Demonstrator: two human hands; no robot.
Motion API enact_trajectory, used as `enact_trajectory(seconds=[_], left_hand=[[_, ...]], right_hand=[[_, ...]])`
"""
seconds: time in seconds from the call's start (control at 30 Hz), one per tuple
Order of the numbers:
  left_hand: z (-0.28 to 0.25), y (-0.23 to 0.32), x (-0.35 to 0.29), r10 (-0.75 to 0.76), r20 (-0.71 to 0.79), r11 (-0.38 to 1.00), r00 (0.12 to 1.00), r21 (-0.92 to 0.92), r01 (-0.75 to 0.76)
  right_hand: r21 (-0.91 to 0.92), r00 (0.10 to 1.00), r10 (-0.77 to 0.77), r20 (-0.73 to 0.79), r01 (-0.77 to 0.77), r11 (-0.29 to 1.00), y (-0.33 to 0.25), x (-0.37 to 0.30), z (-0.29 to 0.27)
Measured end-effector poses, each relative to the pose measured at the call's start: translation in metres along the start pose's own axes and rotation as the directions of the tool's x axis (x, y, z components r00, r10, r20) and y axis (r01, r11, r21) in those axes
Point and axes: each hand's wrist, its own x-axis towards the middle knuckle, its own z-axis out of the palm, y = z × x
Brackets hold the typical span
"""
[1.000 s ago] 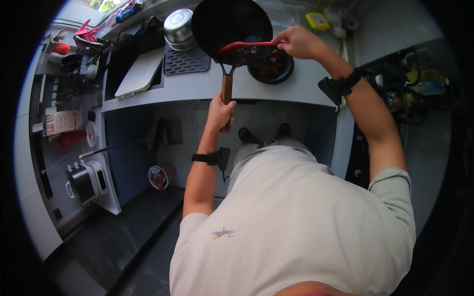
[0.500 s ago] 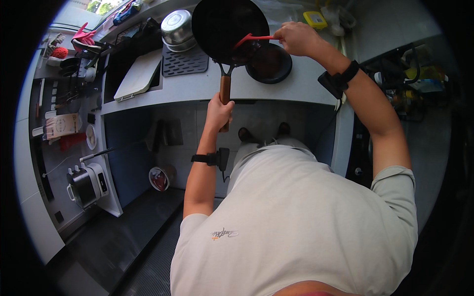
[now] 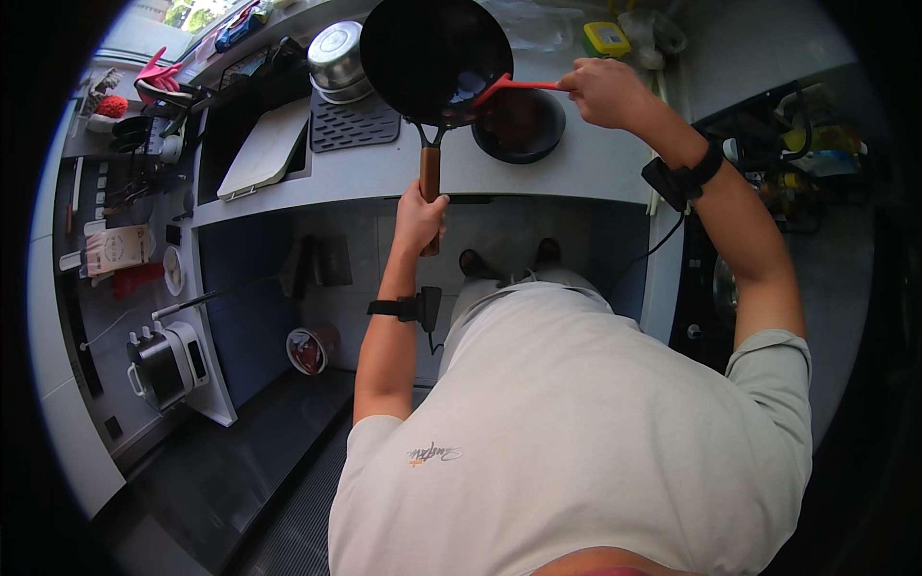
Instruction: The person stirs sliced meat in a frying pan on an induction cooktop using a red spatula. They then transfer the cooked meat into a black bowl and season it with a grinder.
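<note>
My left hand (image 3: 420, 219) is closed around the wooden handle (image 3: 430, 173) of a deep black frying pan (image 3: 427, 58). The pan is held over the counter, and its inside is dark. In my right hand (image 3: 607, 93) is the handle of a red spatula (image 3: 504, 84); its head meets the pan's right rim. Below that rim, partly covered by the pan, a round black dish (image 3: 538, 134) rests on the counter with something dark brown inside. I cannot make out what this is.
To the left, a shiny metal pot (image 3: 336, 58) stands on a dark ribbed mat (image 3: 351, 125). A white cutting board (image 3: 269, 149) lies over the sink's edge. A yellow box (image 3: 607, 38) and plastic bags (image 3: 653, 36) are at the back right. The counter's front edge (image 3: 557, 190) runs before me.
The spatula has moved from inside the pan to its right rim, as my right hand shifted right and nearer. The pan has moved slightly left, showing more of the dish.
</note>
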Motion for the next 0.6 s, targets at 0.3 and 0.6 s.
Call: enact_trajectory(seconds=[0.3,0.6], left_hand=[[-0.002,0.0,-0.001,0.009,-0.008,1.0,1.0,0.007,-0.009],[-0.003,-0.004,0.003,0.011,-0.016,0.999,1.0,0.037,-0.01]], right_hand=[[0.079,0.998,0.002,-0.069,0.003,0.997,0.017,-0.033,-0.001],[0.194,0.986,0.108,-0.123,-0.083,0.977,0.028,-0.073,0.011]])
